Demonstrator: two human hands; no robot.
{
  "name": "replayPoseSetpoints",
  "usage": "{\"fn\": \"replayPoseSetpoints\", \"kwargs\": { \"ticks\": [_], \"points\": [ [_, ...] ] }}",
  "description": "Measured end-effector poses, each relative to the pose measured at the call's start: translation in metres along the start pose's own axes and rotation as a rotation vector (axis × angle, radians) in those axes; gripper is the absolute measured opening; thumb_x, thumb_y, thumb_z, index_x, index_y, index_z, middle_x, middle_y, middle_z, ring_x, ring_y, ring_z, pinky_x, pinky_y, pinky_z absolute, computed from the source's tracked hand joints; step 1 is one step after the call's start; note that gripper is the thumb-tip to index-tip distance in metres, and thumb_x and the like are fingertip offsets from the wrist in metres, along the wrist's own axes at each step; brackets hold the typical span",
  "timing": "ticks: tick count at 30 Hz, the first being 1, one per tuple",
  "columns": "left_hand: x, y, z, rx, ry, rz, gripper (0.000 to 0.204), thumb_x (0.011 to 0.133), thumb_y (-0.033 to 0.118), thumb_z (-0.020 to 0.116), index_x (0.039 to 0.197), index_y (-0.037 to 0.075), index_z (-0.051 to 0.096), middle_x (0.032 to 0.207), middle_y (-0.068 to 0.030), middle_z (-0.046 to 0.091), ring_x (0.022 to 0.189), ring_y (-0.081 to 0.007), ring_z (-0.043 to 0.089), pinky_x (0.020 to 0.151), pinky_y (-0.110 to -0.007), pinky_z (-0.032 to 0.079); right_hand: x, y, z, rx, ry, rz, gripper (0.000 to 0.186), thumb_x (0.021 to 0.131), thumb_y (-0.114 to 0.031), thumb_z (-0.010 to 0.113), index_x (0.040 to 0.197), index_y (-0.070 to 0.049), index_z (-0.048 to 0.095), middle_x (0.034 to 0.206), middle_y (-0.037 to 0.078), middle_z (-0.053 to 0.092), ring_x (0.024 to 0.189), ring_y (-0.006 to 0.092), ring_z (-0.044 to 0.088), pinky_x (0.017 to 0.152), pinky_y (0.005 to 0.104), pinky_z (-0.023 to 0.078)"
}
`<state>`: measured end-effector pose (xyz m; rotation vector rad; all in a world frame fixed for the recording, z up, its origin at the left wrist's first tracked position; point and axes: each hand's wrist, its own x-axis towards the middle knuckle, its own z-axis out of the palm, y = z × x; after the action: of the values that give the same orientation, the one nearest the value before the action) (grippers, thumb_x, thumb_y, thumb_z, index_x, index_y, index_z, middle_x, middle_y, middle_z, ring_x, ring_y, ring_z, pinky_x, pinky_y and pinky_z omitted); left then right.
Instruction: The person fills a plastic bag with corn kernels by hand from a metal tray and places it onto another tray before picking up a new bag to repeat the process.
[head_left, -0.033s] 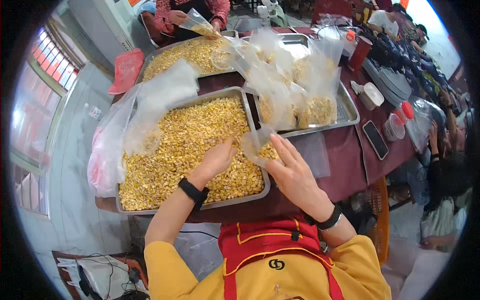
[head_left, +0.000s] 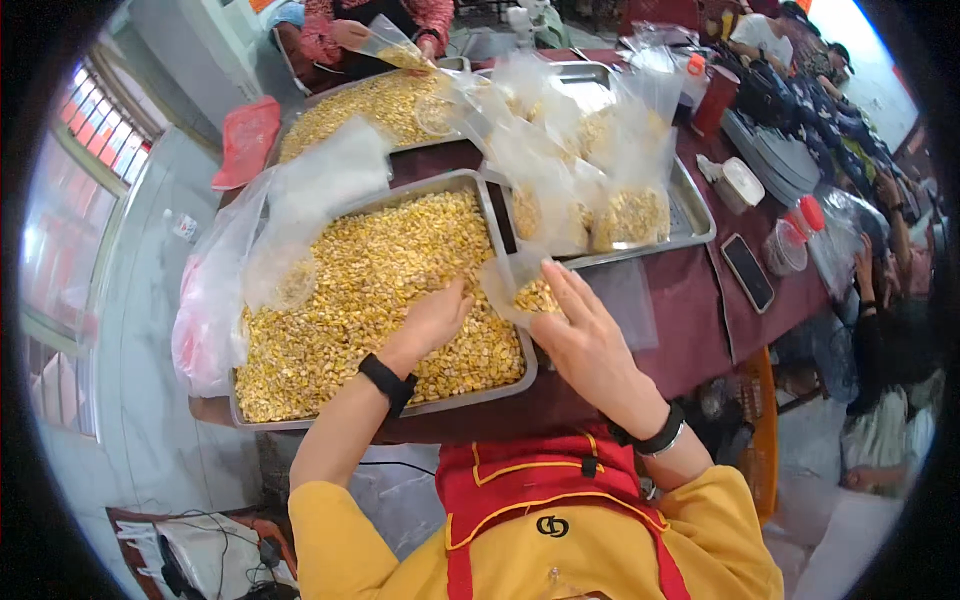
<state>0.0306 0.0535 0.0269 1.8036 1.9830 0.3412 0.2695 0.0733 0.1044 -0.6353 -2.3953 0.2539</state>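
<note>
In the near metal tray point(head_left: 452, 402), a bed of yellow, corn-like kernels point(head_left: 400, 240) reaches almost to the rim. My left hand point(head_left: 437, 318) presses into the kernels near the tray's right side, its fingers mostly buried, so their grip is hidden. Just past that rim, my right hand point(head_left: 590, 350) is closed on a clear plastic bag point(head_left: 505, 290), thumb on the near side and fingers along the far side. Some kernels lie inside this bag, whose mouth faces my left hand. A stack of flat, clear bags point(head_left: 330, 175) rests across the tray's far left corner.
Several filled bags point(head_left: 630, 215) stand in a second metal tray point(head_left: 690, 215) at right. Beyond, a co-worker's hand point(head_left: 428, 45) is by a bag over another kernel tray point(head_left: 375, 105). A phone point(head_left: 748, 273), a white tub point(head_left: 740, 185) and a red-lidded jar point(head_left: 788, 245) sit at right.
The view has shifted very slightly. Both hands keep their places, with the bag still in my right hand.
</note>
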Motion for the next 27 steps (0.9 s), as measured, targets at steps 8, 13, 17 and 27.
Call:
{"fn": "replayPoseSetpoints", "kwargs": {
  "ticks": [8, 13, 17, 27],
  "points": [
    [-0.014, 0.019, 0.022, 0.162, -0.192, 0.045, 0.029, 0.091, 0.026, 0.050, 0.105, 0.000, 0.050, 0.084, -0.0273, 0.064, 0.080, -0.0427, 0.063, 0.070, -0.053, 0.047, -0.002, 0.010, -0.005, -0.040, 0.046, 0.021, 0.010, 0.072, -0.003, 0.060, 0.082, -0.003, 0.055, 0.128, 0.030, 0.047, 0.120, 0.0409, 0.047, 0.101, 0.0450, 0.040],
    [-0.033, -0.015, 0.031, -0.025, -0.063, 0.099, 0.025, 0.092, 0.025, 0.050, 0.102, 0.001, 0.053, 0.079, -0.0196, 0.065, 0.070, -0.0360, 0.063, 0.062, -0.046, 0.048, -0.007, 0.003, -0.004, -0.066, 0.064, 0.031, 0.011, 0.073, -0.006, 0.060, 0.083, -0.004, 0.055, 0.128, 0.026, 0.050, 0.121, 0.0373, 0.048, 0.102, 0.0474, 0.038],
    [-0.047, -0.022, 0.013, -1.248, -0.153, -0.378, 0.019, 0.093, 0.026, 0.050, 0.095, 0.007, 0.054, 0.077, -0.0062, 0.059, 0.065, -0.0202, 0.055, 0.058, -0.033, 0.044, -0.004, 0.001, 0.001, -0.085, 0.021, 0.000, 0.008, 0.075, -0.007, 0.060, 0.081, -0.005, 0.055, 0.129, 0.024, 0.050, 0.121, 0.0362, 0.047, 0.103, 0.0480, 0.037],
    [-0.038, 0.018, -0.069, -1.704, -0.212, -0.114, 0.011, 0.093, 0.016, 0.052, 0.090, 0.006, 0.054, 0.072, -0.0024, 0.052, 0.060, -0.0145, 0.046, 0.058, -0.026, 0.042, -0.002, 0.007, -0.008, -0.031, 0.053, 0.048, 0.010, 0.077, -0.008, 0.064, 0.082, -0.005, 0.057, 0.129, 0.027, 0.049, 0.121, 0.0392, 0.047, 0.100, 0.0425, 0.041]
  ]
}}
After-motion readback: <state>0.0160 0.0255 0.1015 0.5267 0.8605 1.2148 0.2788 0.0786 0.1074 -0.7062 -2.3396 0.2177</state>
